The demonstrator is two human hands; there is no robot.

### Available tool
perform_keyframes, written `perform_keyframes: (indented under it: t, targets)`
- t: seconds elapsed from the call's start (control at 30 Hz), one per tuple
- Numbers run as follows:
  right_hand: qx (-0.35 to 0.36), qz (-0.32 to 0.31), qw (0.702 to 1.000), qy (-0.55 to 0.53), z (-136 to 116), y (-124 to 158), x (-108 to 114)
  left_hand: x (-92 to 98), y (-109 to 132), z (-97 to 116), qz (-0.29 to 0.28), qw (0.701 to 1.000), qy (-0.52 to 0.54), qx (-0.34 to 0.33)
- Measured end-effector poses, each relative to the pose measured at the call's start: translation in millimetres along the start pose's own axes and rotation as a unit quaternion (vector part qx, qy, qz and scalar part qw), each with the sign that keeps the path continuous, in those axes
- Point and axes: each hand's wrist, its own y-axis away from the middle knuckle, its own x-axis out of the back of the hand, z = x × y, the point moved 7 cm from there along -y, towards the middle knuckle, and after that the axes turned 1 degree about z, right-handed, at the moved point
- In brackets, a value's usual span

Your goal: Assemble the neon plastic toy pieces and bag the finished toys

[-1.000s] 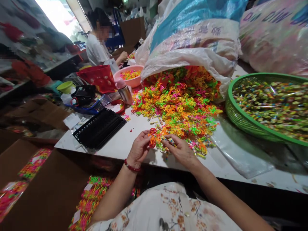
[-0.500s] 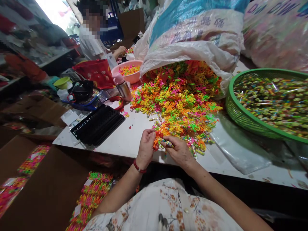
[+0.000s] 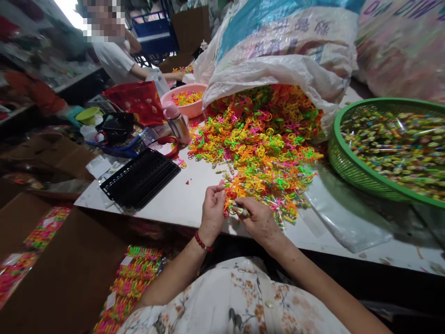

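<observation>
Near the front edge of the table, my left hand [image 3: 213,212] pinches a small red-orange plastic piece [image 3: 227,207], its exact shape partly covered by fingers. Close against it, my right hand [image 3: 261,223] grips a short, colourfully patterned tube [image 3: 242,211] between thumb and fingers, the tube's tip pointing at the plastic piece. Just beyond both hands spreads a heap of small neon plastic pieces [image 3: 250,148], yellow, orange, green and pink. More patterned tubes lie among the heap's near edge. The heap spills from the mouth of a large white and blue woven sack [image 3: 278,69].
A green basket [image 3: 361,178] full of patterned tubes stands right, beside clear plastic bags [image 3: 344,215]. Left are a black tray [image 3: 141,178], a flask [image 3: 178,124] and a pink basin [image 3: 193,110]. A co-worker [image 3: 113,60] sits behind. A carton [image 3: 62,273] stands lower left.
My hands stay almost in place, with the tube turned slightly and the plastic piece shifted a little between my fingers. The co-worker has leaned to the left, one arm stretched toward the table.
</observation>
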Motion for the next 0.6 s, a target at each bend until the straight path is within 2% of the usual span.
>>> perform_keyframes:
  t: [0.2,0.3,0.47,0.6]
  targets:
    - [0.013,-0.001,0.998,-0.065,-5,-2,-3,-2.6,-1,-4,-0.026,0.998,0.021,0.044]
    - [-0.005,-0.009,0.996,-0.088,-6,-2,-5,-2.0,0,-6,-0.014,0.998,0.018,0.053]
    - [-0.007,-0.008,0.997,-0.077,-12,0,-8,-0.7,3,-8,0.022,0.999,-0.008,0.039]
    - [0.006,-0.001,0.999,-0.049,-13,-1,-8,-6.6,1,-15,0.014,0.999,-0.004,0.050]
